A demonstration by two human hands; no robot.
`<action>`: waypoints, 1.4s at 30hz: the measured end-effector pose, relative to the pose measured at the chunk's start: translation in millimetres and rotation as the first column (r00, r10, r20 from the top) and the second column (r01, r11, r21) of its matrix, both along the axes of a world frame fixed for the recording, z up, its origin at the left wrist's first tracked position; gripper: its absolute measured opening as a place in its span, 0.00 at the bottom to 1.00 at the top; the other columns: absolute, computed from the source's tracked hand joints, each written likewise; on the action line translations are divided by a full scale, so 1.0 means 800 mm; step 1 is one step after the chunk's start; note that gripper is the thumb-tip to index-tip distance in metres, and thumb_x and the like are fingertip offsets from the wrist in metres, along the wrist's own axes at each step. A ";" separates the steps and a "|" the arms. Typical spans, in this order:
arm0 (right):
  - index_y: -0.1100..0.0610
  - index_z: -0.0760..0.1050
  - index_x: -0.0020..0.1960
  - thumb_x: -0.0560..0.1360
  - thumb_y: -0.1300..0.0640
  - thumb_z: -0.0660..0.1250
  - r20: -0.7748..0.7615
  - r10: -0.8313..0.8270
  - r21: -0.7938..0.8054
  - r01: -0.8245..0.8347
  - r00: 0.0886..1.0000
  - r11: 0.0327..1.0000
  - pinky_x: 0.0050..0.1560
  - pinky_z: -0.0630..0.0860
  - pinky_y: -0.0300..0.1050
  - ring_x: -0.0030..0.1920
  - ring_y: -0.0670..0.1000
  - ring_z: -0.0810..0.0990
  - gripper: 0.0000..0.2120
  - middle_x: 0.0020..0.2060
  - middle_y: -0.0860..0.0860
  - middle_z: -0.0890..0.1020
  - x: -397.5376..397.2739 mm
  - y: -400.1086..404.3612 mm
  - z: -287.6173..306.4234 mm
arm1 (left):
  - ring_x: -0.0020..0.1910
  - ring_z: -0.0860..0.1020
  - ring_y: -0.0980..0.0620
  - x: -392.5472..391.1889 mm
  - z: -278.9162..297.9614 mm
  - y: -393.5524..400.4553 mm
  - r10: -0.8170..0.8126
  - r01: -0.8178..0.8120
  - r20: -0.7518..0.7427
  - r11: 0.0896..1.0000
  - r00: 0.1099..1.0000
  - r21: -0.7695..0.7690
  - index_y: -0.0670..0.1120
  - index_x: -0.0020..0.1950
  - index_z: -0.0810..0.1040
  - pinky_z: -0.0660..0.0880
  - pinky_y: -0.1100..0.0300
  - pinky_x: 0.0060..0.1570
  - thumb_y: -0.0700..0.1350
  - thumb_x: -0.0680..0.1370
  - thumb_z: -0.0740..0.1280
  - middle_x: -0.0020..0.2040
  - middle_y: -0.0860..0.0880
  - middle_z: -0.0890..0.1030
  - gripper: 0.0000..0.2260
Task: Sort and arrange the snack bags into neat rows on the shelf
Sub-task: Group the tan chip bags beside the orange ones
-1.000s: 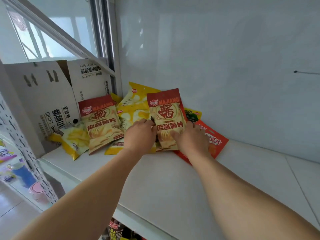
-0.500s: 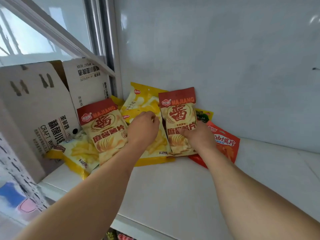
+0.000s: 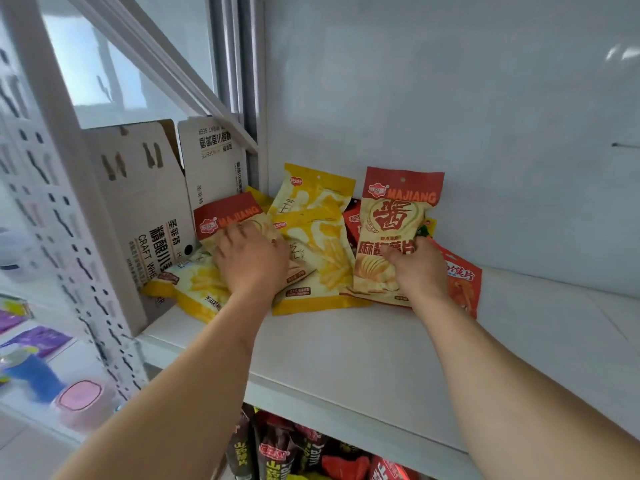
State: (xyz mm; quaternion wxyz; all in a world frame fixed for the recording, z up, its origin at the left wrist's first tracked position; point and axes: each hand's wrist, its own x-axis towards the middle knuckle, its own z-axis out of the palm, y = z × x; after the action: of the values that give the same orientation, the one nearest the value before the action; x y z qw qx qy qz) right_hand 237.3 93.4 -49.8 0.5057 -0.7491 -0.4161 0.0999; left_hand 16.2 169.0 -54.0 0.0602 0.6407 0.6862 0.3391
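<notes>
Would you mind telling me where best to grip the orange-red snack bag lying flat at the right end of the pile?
Probably by its free right edge, coming in from the right over the white shelf. The orange-red snack bag lies flat, its left part tucked under the right hand and the upright red-topped MAJIANG chip bag, so only that edge shows clear.

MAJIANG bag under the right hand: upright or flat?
Upright, roughly. The MAJIANG bag stands with its red header on top near the back wall, the right hand gripping its lower half.
</notes>
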 end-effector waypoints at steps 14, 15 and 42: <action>0.52 0.78 0.51 0.72 0.46 0.74 -0.062 0.099 -0.030 -0.101 0.993 0.994 0.50 0.80 0.53 0.47 0.52 0.83 0.13 0.45 0.46 0.84 -0.012 -0.060 -0.036 | 0.77 0.57 0.36 -0.032 -0.007 -0.015 0.077 -0.070 0.022 0.973 0.997 -0.220 0.38 0.81 0.45 0.53 0.43 0.76 0.67 0.73 0.68 0.79 0.37 0.60 0.51; 0.52 0.78 0.50 0.72 0.46 0.74 -0.066 0.105 -0.026 -0.107 0.992 0.994 0.50 0.80 0.53 0.46 0.52 0.83 0.13 0.45 0.46 0.84 -0.012 -0.063 -0.038 | 0.77 0.59 0.37 -0.031 -0.007 -0.017 0.065 -0.051 0.070 0.981 0.995 -0.185 0.39 0.81 0.45 0.56 0.44 0.75 0.63 0.74 0.70 0.78 0.37 0.61 0.50; 0.54 0.80 0.48 0.74 0.50 0.74 -0.251 -0.109 0.063 0.128 0.962 0.990 0.45 0.79 0.44 0.43 0.47 0.84 0.09 0.42 0.46 0.85 0.025 -0.242 -0.021 | 0.46 0.85 0.43 0.090 0.049 -0.105 -0.126 0.611 0.962 0.790 0.241 -0.050 0.51 0.57 0.76 0.82 0.41 0.45 0.46 0.79 0.70 0.49 0.47 0.85 0.08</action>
State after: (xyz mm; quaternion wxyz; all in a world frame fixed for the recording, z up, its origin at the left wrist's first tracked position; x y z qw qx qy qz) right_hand 257.4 -100.1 -66.3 0.5877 -0.7340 -0.3079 0.1453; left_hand 88.2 84.8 -14.9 0.6538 0.4475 0.4030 0.4582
